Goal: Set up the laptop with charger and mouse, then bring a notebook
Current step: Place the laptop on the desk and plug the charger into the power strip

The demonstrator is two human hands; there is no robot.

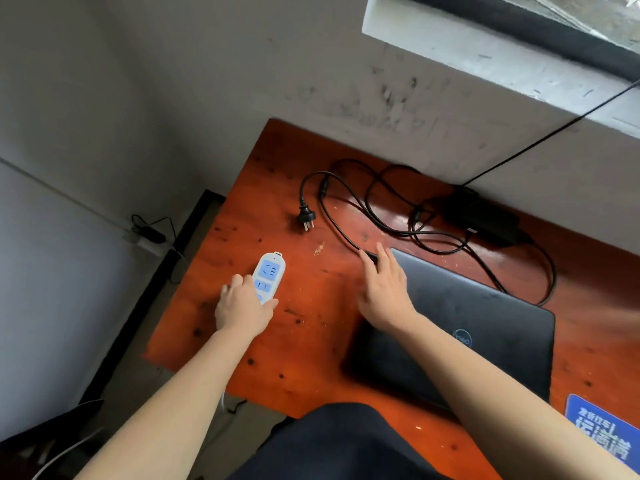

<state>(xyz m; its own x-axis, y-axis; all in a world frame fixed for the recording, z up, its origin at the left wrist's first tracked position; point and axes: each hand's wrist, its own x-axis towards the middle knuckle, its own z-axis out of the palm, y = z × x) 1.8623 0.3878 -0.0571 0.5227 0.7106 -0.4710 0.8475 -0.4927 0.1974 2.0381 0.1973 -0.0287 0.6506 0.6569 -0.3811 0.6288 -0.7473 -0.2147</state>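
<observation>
Red wooden desk [311, 341]. Closed laptop [485, 323] lies right; charger [481, 216] far right. Right hand [384, 292], fingers straight and together, touches laptop's far-left corner. Left hand [242, 311] curls round strip [269, 271], near left. Plug [307, 220] lies loose beyond.

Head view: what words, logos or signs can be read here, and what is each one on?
"DELL": round logo on the lid of the closed laptop, seen turned sideways.
White Chinese characters on the blue pad: blurred and cut off by the frame edge, not readable.
The power strip: socket slots only, no legible text.
The charger brick: no label can be made out.
</observation>
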